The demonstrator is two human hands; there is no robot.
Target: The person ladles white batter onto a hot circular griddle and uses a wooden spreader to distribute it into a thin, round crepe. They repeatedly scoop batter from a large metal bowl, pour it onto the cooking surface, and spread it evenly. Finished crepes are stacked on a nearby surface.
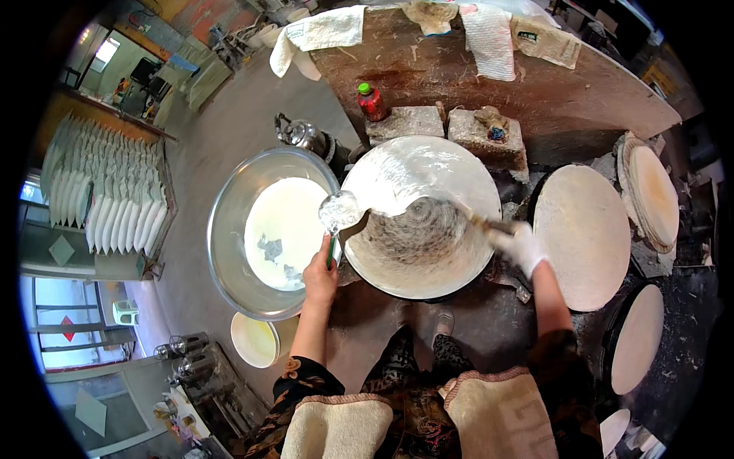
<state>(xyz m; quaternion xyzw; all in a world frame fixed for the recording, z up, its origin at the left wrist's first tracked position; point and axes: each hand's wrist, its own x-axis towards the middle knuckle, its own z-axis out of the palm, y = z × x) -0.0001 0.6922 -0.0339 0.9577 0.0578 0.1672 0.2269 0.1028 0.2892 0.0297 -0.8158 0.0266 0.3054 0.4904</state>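
My left hand [320,277] is closed around the green handle of a metal ladle [338,212]. The ladle's bowl sits between a large steel basin [226,252] of creamy white batter [284,222] and a round griddle [483,183]. My right hand [522,249], in a white glove, grips a wooden-handled tool [489,225] at the griddle's right side. Motion blurs the tool's working end, so its shape is unclear. Wet white batter [397,172] covers the griddle's far part. The near part looks greyish and streaked in a swirl.
Right of the griddle lie another round plate [582,237] and a stack of flat rounds [654,197]. Behind it, a red bottle with a green cap [371,102] stands on a block before a board [428,73] hung with cloths. A kettle [303,135] and a white bucket [254,341] flank the basin.
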